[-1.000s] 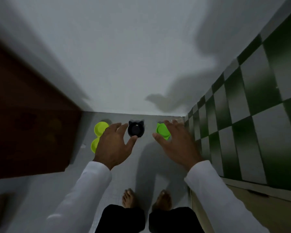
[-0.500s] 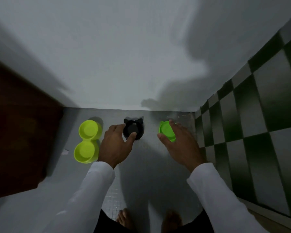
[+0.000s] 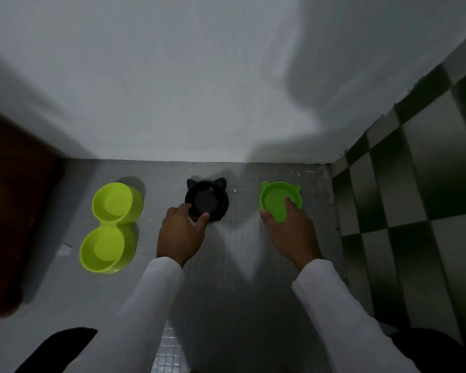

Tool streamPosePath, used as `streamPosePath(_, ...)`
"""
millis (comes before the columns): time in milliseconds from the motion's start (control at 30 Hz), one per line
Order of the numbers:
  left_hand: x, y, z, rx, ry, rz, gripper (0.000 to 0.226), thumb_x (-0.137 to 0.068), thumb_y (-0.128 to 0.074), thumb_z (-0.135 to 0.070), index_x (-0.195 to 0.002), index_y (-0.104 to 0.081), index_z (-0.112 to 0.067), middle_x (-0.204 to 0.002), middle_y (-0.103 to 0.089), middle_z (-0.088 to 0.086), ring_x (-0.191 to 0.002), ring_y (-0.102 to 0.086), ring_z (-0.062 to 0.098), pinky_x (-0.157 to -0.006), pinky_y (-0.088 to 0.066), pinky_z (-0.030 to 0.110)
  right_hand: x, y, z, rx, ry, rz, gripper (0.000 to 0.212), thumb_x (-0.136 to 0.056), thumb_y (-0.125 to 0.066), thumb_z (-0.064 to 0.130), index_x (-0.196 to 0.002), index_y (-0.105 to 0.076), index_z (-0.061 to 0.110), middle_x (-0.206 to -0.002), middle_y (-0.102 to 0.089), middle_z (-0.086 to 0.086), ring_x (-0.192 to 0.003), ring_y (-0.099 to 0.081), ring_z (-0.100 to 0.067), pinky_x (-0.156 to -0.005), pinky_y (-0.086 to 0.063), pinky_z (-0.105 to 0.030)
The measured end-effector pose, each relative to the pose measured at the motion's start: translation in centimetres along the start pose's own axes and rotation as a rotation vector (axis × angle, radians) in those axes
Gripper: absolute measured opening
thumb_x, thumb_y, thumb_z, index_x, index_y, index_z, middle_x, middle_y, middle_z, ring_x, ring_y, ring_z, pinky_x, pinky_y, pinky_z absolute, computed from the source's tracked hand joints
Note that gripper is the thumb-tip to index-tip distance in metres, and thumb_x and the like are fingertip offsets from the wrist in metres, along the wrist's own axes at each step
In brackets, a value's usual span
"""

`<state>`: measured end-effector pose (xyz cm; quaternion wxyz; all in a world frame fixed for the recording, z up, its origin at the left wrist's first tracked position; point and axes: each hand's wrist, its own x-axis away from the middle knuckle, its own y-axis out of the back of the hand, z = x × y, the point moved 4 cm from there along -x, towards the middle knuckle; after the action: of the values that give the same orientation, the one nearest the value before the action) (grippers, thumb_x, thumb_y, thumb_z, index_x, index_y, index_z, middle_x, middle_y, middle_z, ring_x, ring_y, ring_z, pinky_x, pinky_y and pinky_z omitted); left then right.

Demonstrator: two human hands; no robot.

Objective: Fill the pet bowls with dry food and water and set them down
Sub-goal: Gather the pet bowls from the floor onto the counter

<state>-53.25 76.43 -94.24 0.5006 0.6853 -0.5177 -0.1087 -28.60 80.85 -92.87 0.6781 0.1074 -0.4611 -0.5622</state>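
Three pet bowls stand on the grey floor by the white wall. A black cat-eared bowl (image 3: pixel 207 200) is in the middle, and my left hand (image 3: pixel 182 232) grips its near rim with thumb and fingers. To the right, a green cat-eared bowl (image 3: pixel 276 201) is held at its near rim by my right hand (image 3: pixel 291 235), one finger reaching inside. A lime double bowl (image 3: pixel 111 227) sits untouched to the left. All the bowls look empty.
A dark brown wooden door or cabinet (image 3: pixel 14 211) stands along the left. A green-and-white checkered tile wall (image 3: pixel 404 184) closes off the right. My dark-clothed knees show at the bottom corners. The white wall (image 3: pixel 199 90) bounds the floor just behind the bowls.
The view has dropped lower and nearer to the floor. Both hands have come down onto the bowls, the left closing on the black rim and the right on the green rim.
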Motion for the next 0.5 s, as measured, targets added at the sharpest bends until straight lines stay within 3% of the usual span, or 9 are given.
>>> streamPosePath(133, -1.7, -2.4, 2.0, 0.035, 0.048, -0.013, 0.062, -0.097, -0.065, -0.047, -0.144, -0.054, -0.007, -0.139, -0.056, 0.02, -0.126, -0.055, 0.037, -0.102, -0.046, 0.044, -1.9, -2.7, -2.5, -0.103, -0.114, -0.029, 0.082, -0.093, -0.062, 0.054, -0.156, -0.031, 0.011, -0.151, -0.043, -0.019, -0.137, -0.044, -0.035, -0.108, -0.039, -0.037)
streamPosePath(300, -3.6, -4.5, 4.5, 0.076, 0.117, -0.033, 0.061, -0.095, -0.069, -0.046, -0.138, -0.056, -0.005, -0.131, -0.06, 0.022, -0.119, -0.059, 0.039, -0.096, -0.049, 0.045, -3.9, -4.9, -5.0, -0.217, -0.231, -0.103, 0.056, -0.093, -0.064, 0.045, -0.132, -0.052, 0.007, -0.132, -0.058, -0.021, -0.119, -0.057, -0.037, -0.087, -0.042, -0.032)
streamPosePath(500, -5.4, -6.9, 6.5, 0.051, 0.163, -0.005, 0.063, -0.095, -0.067, -0.049, -0.138, -0.054, -0.004, -0.131, -0.062, 0.023, -0.121, -0.059, 0.039, -0.099, -0.049, 0.045, -5.9, -6.8, -7.6, -0.295, -0.341, -0.126, 0.057, -0.092, -0.066, 0.044, -0.13, -0.057, 0.003, -0.131, -0.061, -0.019, -0.12, -0.058, -0.036, -0.089, -0.044, -0.034)
